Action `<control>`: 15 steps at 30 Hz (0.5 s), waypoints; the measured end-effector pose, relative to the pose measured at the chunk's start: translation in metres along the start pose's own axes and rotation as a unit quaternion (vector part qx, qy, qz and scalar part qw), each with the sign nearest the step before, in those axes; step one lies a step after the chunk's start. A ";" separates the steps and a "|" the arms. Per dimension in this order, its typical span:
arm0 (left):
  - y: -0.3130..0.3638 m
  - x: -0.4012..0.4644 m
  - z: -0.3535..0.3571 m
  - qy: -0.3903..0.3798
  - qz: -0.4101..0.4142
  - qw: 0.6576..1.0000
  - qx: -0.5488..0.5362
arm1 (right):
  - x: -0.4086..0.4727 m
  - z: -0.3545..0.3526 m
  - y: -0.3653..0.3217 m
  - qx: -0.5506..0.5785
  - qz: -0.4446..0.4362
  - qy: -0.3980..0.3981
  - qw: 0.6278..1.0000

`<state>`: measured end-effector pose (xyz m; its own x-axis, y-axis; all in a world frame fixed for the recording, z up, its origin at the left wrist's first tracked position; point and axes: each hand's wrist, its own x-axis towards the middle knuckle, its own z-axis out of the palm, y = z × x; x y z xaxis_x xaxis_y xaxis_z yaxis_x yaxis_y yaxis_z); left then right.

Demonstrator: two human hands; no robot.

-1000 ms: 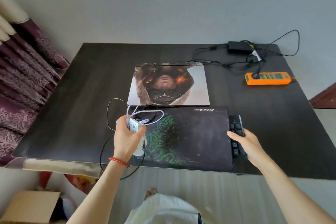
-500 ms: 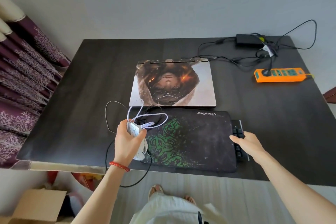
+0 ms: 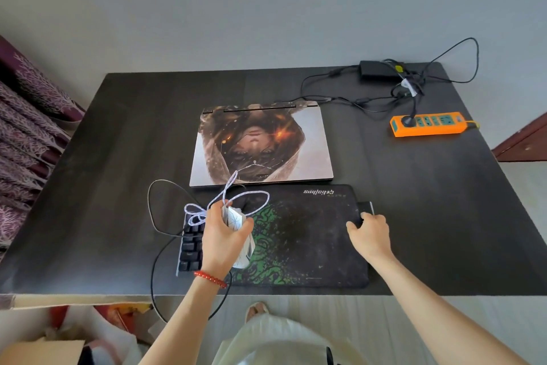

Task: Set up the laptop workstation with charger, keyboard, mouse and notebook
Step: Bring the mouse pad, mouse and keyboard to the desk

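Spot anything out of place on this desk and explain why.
The mouse pad lies on top of the keyboard, whose ends stick out at both sides. The left hand holds the white mouse, its cable tangled.

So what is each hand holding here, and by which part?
Left hand grips the white mouse around its body. Right hand rests on the right end of the keyboard, at the mouse pad edge; a closed grip cannot be told.

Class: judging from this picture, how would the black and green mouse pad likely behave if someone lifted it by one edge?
The mouse pad looks thin and drapes over the keyboard, so it would probably flop. It likely weighs little for its area. Its matte surface should not slip easily from the right hand.
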<state>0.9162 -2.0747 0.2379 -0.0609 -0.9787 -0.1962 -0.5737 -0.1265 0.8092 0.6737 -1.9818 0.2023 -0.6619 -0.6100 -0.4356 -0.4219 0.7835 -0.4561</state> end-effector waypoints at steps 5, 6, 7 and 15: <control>0.001 0.016 0.010 -0.032 0.020 0.999 0.006 | 0.010 0.002 -0.017 0.088 0.097 0.035 0.991; 0.002 0.019 0.012 -0.036 0.025 0.999 0.009 | 0.012 0.000 -0.019 0.126 0.097 0.032 0.987; 0.002 0.023 0.014 -0.046 0.029 0.998 0.011 | 0.013 0.000 -0.018 0.170 0.094 0.027 0.981; 0.030 0.041 0.041 -0.046 0.113 0.990 0.065 | 0.002 -0.017 -0.022 0.082 -0.033 0.060 0.994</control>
<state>0.8626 -2.1115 0.2314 -0.2705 -0.9600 -0.0722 -0.6362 0.1220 0.7618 0.6707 -1.9983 0.2246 -0.7090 -0.6335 -0.3099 -0.3663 0.7063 -0.6057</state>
